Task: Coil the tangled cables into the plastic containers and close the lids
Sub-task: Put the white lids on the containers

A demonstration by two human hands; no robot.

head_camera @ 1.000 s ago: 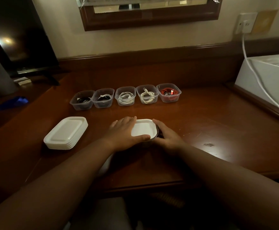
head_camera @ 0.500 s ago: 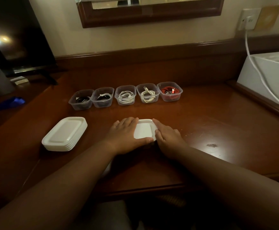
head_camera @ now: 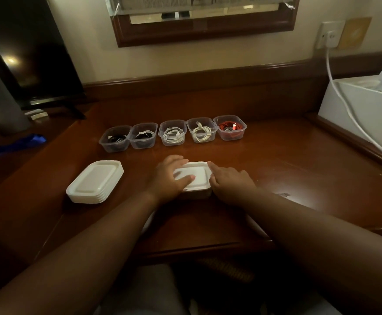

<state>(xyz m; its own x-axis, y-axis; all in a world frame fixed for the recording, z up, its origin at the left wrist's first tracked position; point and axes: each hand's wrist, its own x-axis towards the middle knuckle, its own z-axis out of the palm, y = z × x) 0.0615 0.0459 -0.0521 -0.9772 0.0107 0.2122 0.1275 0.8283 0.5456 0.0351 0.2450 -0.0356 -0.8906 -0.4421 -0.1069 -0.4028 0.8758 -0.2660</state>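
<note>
A small plastic container with a white lid [head_camera: 196, 176] sits in front of me on the wooden desk [head_camera: 287, 160]. My left hand [head_camera: 169, 176] lies flat on the lid's left side, thumb pressing on top. My right hand [head_camera: 228, 183] touches the lid's right edge with its fingertips. Behind stands a row of several open clear containers: two with black cables [head_camera: 115, 138] [head_camera: 143, 135], two with white cables [head_camera: 173, 133] [head_camera: 201, 130], one with a red cable [head_camera: 230, 127]. A stack of white lids [head_camera: 94, 181] lies to the left.
A white box [head_camera: 362, 110] stands at the right with a white cord [head_camera: 344, 101] running to a wall socket [head_camera: 329, 35]. A dark screen [head_camera: 26, 53] stands at the back left. A blue object [head_camera: 26, 142] lies on the left surface.
The lid now lies flatter on the near container. My left thumb has moved onto its top and my right hand has shifted along the right edge.
</note>
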